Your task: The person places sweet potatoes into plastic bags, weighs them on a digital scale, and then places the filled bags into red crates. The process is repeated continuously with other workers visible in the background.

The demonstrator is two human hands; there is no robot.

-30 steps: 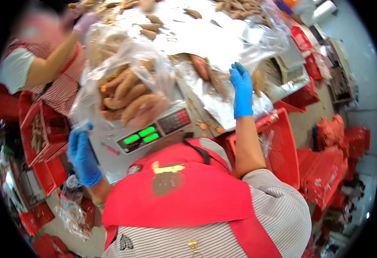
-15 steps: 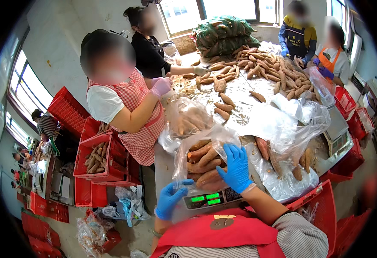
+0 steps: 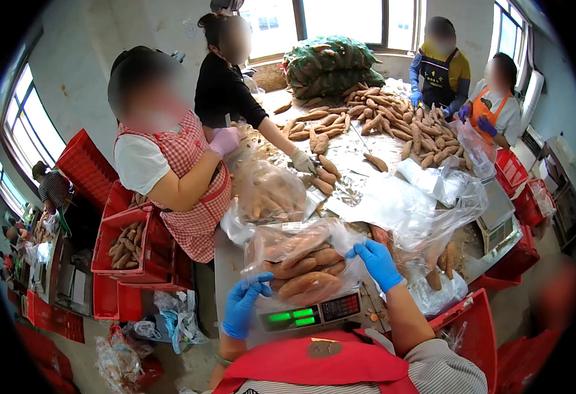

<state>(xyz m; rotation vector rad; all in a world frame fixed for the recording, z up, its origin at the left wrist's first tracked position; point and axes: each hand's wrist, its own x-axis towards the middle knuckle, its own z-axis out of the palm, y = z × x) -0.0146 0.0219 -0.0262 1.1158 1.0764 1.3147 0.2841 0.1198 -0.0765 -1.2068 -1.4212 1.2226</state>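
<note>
A clear plastic bag (image 3: 340, 238) full of sweet potatoes (image 3: 302, 268) rests on a digital scale (image 3: 327, 311) with a lit green display. Blue gloves cover both my hands. With thumb and fingers, my left hand (image 3: 243, 303) pinches the bag's near left edge. My right hand (image 3: 376, 264) grips the bag's edge on the right side, fingers closed on the thin film. The bag's mouth faces me, and several sweet potatoes show through it. Just beyond it stands a second filled bag (image 3: 271, 192).
Loose sweet potatoes (image 3: 426, 134) are heaped at the far right of the table, with green mesh sacks (image 3: 330, 64) behind. Plastic bags (image 3: 426, 203) lie to the right, near another scale (image 3: 498, 226). Co-workers stand around the table. Red crates (image 3: 120, 246) are stacked at left.
My right hand has moved off the top of the sweet potatoes to the bag's right edge. The bag is spread wider. A co-worker's gloved hand has reached toward loose sweet potatoes nearer me.
</note>
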